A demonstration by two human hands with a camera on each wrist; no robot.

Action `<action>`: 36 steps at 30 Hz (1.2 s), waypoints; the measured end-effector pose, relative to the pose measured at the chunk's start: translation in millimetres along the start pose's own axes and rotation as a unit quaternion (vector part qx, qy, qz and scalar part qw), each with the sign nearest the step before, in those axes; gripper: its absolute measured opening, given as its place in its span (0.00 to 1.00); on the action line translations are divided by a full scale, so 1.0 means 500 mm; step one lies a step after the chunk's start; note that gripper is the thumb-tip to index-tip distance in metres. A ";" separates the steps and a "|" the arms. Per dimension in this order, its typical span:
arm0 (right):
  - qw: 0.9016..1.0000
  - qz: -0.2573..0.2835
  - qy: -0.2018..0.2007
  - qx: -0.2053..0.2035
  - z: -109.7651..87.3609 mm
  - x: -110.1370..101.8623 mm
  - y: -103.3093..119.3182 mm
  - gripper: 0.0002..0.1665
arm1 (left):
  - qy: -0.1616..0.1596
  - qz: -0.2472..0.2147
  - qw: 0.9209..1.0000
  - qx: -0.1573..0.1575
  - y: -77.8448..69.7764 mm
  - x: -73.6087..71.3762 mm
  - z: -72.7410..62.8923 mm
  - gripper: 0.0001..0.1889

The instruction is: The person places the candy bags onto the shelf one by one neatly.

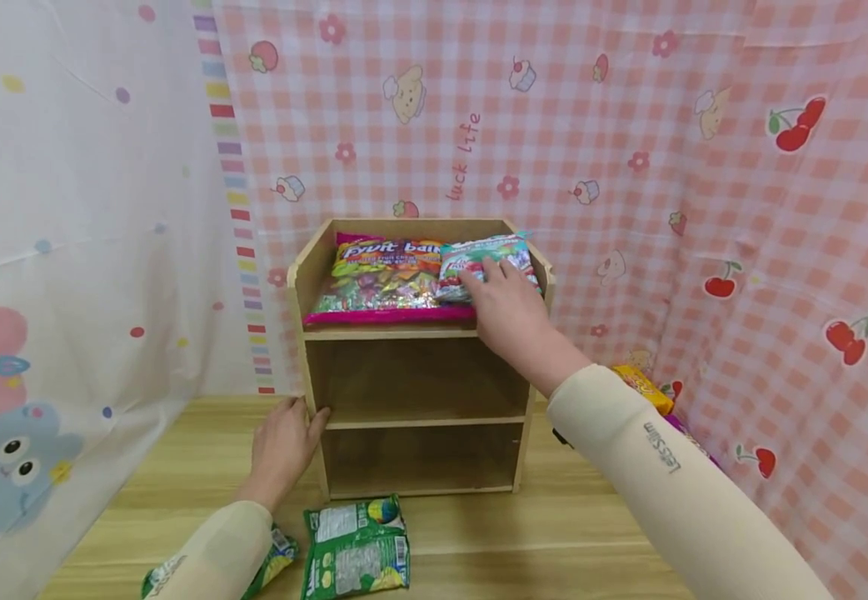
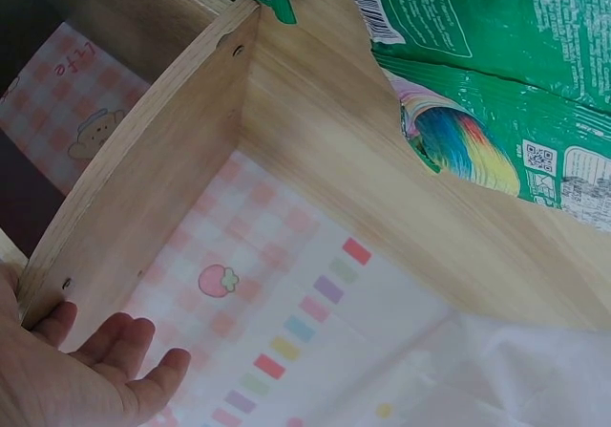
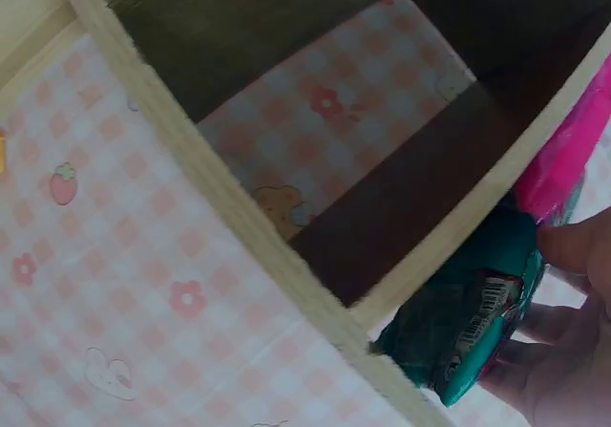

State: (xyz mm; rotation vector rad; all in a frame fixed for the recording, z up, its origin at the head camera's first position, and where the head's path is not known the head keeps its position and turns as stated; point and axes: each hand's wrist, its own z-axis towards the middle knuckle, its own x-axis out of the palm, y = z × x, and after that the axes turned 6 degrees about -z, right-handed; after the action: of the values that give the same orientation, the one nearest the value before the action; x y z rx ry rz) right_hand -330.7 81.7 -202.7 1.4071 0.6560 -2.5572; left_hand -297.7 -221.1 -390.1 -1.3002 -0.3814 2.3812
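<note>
A small wooden shelf [image 1: 426, 422] stands against the backdrop. My left hand [image 1: 281, 446] holds its left side panel, thumb at the front edge and fingers along the outside; the left wrist view shows those fingers [image 2: 124, 346] loosely bent by the panel. On the top tier lies a large fruit chew candy bag [image 1: 385, 279] with a magenta edge. A smaller teal candy bag [image 1: 490, 247] rests over its right part. My right hand [image 1: 512, 308] lies on the teal bag with fingers spread over its face. The right wrist view shows the thumb beside the teal bag's barcode side [image 3: 477, 317].
Below are two bare tiers of the shelf. Green snack bags [image 1: 359, 550] lie on the wooden tabletop [image 1: 471, 542] in front, one partly behind my left sleeve. A yellow package [image 1: 644, 387] and a purple one are at the right, beyond my right forearm. Patterned cloth [image 1: 434, 150] hangs around.
</note>
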 end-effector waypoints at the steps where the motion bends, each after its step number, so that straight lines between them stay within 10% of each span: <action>1: 1.000 0.002 0.000 -0.001 0.002 0.003 -0.002 0.32 | -0.001 0.000 1.000 0.000 0.000 0.000 0.000 0.19; 36: 0.997 0.073 0.013 -0.007 0.010 0.036 -0.019 0.35 | -0.009 0.003 1.000 0.001 -0.004 0.002 -0.003 0.19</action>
State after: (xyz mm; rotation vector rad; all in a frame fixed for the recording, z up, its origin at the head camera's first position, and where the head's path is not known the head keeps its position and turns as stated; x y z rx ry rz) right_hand -347.7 89.4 -212.3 1.4312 0.5526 -2.4208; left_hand -296.4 -218.9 -390.7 -1.2811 -0.3810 2.4004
